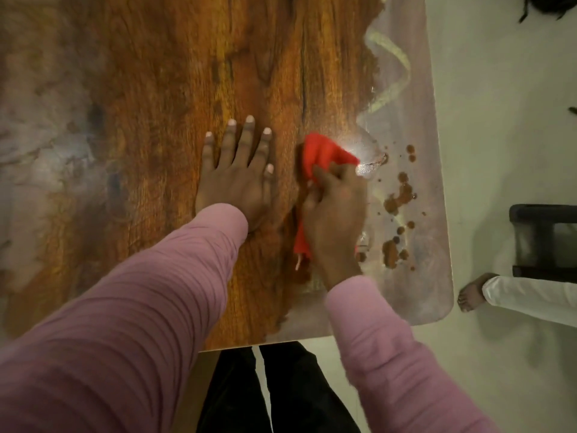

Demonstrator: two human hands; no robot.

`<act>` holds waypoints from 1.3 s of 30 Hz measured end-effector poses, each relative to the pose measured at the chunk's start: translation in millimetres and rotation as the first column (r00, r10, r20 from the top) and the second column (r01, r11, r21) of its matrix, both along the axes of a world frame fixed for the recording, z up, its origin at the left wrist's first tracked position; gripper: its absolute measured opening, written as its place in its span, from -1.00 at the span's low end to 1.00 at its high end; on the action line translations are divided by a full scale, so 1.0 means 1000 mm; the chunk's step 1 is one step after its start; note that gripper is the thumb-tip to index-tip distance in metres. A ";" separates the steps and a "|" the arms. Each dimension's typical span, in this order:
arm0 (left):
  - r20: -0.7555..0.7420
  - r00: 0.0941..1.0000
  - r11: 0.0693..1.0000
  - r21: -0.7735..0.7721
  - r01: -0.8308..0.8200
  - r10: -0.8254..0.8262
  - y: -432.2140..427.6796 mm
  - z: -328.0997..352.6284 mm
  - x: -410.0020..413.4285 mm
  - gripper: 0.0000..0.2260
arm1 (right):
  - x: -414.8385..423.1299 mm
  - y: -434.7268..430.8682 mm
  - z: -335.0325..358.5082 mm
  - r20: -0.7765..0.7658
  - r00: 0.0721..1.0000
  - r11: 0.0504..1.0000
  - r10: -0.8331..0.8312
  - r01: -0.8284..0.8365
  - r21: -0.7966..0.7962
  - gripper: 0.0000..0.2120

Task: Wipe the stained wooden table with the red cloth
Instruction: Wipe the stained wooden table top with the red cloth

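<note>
The wooden table [162, 89] fills most of the view, with brown grain in the middle and a pale glossy band along its right side. Brown stain blotches [398, 198] and small drops lie on that pale band near the right edge. My right hand [335, 220] grips the bunched red cloth [324, 156] and holds it down on the table just left of the stains. The cloth sticks out beyond my fingers and below my palm. My left hand [239, 170] rests flat on the wood with fingers spread, just left of the cloth.
A yellowish wavy streak [392, 79] runs along the pale band farther up. Beyond the right edge is pale floor with another person's bare foot [473, 292], a white trouser leg and a dark stool [544, 239]. My dark trousers show below the near edge.
</note>
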State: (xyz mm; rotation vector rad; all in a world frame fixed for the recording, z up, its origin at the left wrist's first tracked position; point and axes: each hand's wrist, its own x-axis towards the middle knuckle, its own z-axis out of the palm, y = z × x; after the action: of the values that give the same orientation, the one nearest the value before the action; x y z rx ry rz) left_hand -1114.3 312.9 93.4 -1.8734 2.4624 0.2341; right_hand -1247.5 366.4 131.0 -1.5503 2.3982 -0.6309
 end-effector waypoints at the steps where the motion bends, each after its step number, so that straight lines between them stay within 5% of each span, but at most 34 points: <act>1: 0.004 1.000 1.000 0.003 0.001 -0.001 0.000 -0.001 0.001 -0.46 | 0.013 0.010 0.000 -0.008 0.995 0.995 0.097 -0.097 -0.013 -0.74; 5: 0.000 1.000 1.000 0.002 0.020 -0.020 0.001 -0.002 0.001 -0.44 | 0.006 0.029 0.000 -0.076 0.950 0.953 0.302 -0.303 0.002 -0.74; 12: -0.057 0.998 1.000 -0.009 0.012 -0.012 0.001 0.000 0.001 -0.47 | -0.007 0.033 0.001 -0.081 0.988 0.990 -0.135 0.138 0.033 -0.72; 18: -0.064 0.997 0.999 -0.006 0.034 -0.035 0.003 -0.001 0.003 -0.50 | 0.032 0.057 0.003 -0.077 0.962 0.966 0.260 -0.260 0.013 -0.75; 24: -0.077 0.996 0.999 -0.015 0.033 -0.034 0.002 0.001 0.002 -0.45 | -0.028 0.050 0.002 -0.128 0.992 0.997 -0.003 0.013 0.078 -0.73; 39: -0.076 0.993 0.995 0.036 0.091 -0.088 0.040 0.003 0.010 -0.51 | -0.022 0.048 0.002 -0.142 0.990 0.998 -0.028 0.036 0.059 -0.71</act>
State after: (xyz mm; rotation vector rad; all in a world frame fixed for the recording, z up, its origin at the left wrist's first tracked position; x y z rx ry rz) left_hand -1104.5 353.2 96.3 -1.7646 2.5621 0.3520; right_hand -1269.8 414.5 133.0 -1.5832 2.5239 -0.4633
